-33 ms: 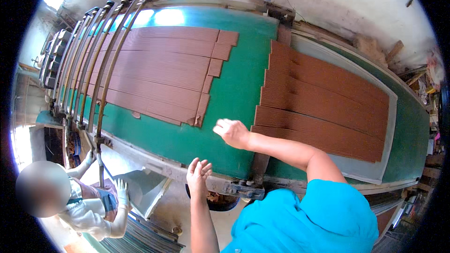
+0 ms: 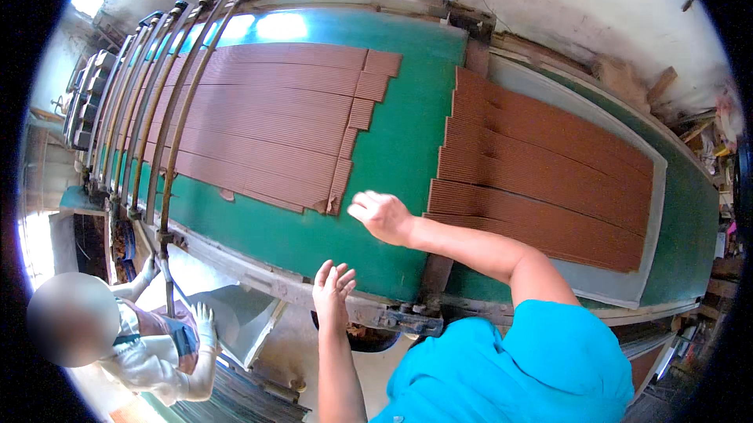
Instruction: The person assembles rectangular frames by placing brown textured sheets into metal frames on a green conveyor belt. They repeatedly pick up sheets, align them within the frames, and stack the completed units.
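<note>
Your right hand (image 2: 382,215) hovers loosely curled, holding nothing, above the green conveyor belt (image 2: 396,148), in the gap between the left sheet of ribbed brown strips (image 2: 267,129) and the right sheet of ribbed brown strips (image 2: 541,172). Your left hand (image 2: 332,288) rests open, fingers spread, on the belt's grey metal frame edge (image 2: 274,286).

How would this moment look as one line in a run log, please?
left hand: open, at green belt edge | right hand: empty, over belt between two brown ribbed sheets | co-worker lower left
</note>
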Motion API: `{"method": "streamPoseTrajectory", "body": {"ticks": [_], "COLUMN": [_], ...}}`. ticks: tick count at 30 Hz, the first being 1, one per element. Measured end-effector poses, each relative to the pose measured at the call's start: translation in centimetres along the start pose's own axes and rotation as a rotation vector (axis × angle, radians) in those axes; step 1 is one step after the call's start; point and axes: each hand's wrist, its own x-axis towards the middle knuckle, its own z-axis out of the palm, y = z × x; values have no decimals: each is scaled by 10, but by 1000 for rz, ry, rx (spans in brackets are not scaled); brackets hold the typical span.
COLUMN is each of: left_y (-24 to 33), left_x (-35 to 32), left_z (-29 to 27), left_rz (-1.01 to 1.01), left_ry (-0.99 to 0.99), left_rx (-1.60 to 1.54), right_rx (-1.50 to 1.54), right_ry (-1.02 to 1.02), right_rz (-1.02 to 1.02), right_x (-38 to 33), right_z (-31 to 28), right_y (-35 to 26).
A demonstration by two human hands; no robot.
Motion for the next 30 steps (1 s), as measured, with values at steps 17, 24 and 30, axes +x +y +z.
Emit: {"method": "streamPoseTrajectory", "body": {"ticks": [17,24,30], "left_y": [-23,-40,-40], "left_x": [64,51,30], "left_z": [51,64,78], "left_rz": [-326,-377,-410], "left_ry": [-230,-227,-274], "left_rx": [-271,-267,-344], "right_rx": [-449,-404,3], "right_ry": [19,25,-171], "right_rz": [866,314,310], "right_x": [152,3,-97], "right_z": [-38,21,26], "right_y": [317,140,-12]}}
